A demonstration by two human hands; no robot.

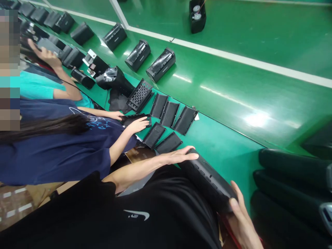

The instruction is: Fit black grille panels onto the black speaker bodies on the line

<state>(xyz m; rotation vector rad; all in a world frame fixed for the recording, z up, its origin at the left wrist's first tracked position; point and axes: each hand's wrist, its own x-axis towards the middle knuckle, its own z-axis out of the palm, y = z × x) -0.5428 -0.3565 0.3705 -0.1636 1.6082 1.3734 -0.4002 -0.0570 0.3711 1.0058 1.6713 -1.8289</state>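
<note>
A long black casing (207, 176) with a row of slots along its edge lies tilted close against the front of my body. My left hand (181, 155) holds its upper left end, thumb over the near face and fingers at the far edge. At the lower right end my right hand (241, 211) grips the casing, with the thumb on top and the fingers round the outer side. Beyond my left hand, several black curved panels, one of them nearest (169, 142), rest on the green table (215, 138).
Large black rounded units (290, 180) are stacked at the right. At the left a co-worker in dark blue (64, 148) has both hands on a black part (137, 120). A perforated black part (140, 95) stands nearby. Black casings (161, 65) line the green surface beyond.
</note>
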